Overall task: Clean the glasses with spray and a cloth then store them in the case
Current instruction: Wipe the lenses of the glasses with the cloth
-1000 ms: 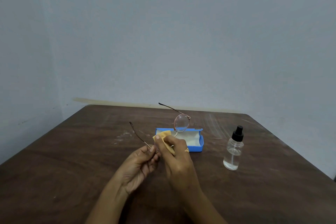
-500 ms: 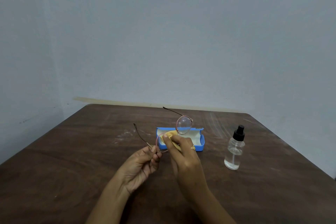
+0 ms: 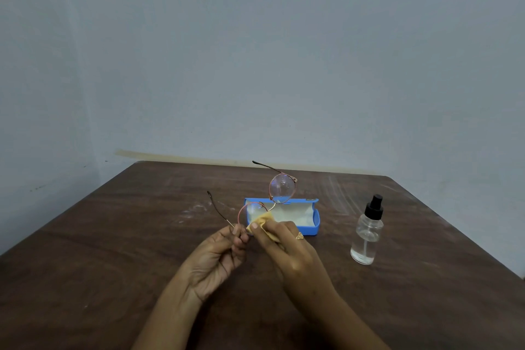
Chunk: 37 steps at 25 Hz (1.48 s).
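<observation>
Left grip (image 3: 216, 258): fingers curled, thumb and fingertips pinching the glasses (image 3: 281, 187) at the hinge beside the lower lens.
Right grip (image 3: 289, 250): thumb and fingers folded round the yellow cloth (image 3: 262, 220), pressing it onto that lower lens.
Where the glasses are: held in the air above the tabletop (image 3: 113, 250), just in front of the open blue case (image 3: 309, 229); the spray bottle (image 3: 366, 236) stands apart to the right.
Wiping well: probably best with light circles on both faces, the pinch close to the rubbed lens, and no twisting of the thin bridge.
Look of the glasses: thin reddish wire frame, round clear lenses, both temples unfolded with dark tips; the upper lens is bare. Any smears are too small to tell.
</observation>
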{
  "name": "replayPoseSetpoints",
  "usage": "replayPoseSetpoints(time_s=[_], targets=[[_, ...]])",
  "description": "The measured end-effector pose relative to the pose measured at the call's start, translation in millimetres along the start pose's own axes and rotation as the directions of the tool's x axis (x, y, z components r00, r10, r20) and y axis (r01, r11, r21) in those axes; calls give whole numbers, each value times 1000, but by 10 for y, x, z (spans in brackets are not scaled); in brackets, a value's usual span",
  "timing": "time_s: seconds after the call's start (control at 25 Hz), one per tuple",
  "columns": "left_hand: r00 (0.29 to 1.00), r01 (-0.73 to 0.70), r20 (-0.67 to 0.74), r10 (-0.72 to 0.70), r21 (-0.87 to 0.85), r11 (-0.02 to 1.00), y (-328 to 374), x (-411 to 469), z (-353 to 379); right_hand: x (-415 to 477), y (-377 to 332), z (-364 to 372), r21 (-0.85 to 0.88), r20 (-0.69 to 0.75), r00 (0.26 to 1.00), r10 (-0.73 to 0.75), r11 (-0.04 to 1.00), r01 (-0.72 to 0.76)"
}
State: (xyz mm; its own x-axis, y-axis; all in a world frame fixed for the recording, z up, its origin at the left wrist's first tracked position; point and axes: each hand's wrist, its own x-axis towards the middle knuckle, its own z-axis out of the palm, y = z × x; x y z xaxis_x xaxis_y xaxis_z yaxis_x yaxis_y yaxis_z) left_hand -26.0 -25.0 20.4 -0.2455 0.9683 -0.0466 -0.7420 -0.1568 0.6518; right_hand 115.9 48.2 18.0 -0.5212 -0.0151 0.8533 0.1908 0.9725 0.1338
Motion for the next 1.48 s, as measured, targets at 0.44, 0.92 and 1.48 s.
replayPoseSetpoints(time_s=[0.44, 0.92, 1.48], targets=[[997, -5, -82, 8, 34, 999, -9, 28, 6, 195, -62, 76, 32, -54, 993, 104, 994, -103], [997, -31, -65, 33, 32, 999, -8, 45, 5, 195, 29, -6, -10, -47, 982, 184, 983, -184], [998, -46, -47, 47, 33, 998, -48, 41, 25, 71, -109, 1, 32, 47, 998, 45, 998, -47]])
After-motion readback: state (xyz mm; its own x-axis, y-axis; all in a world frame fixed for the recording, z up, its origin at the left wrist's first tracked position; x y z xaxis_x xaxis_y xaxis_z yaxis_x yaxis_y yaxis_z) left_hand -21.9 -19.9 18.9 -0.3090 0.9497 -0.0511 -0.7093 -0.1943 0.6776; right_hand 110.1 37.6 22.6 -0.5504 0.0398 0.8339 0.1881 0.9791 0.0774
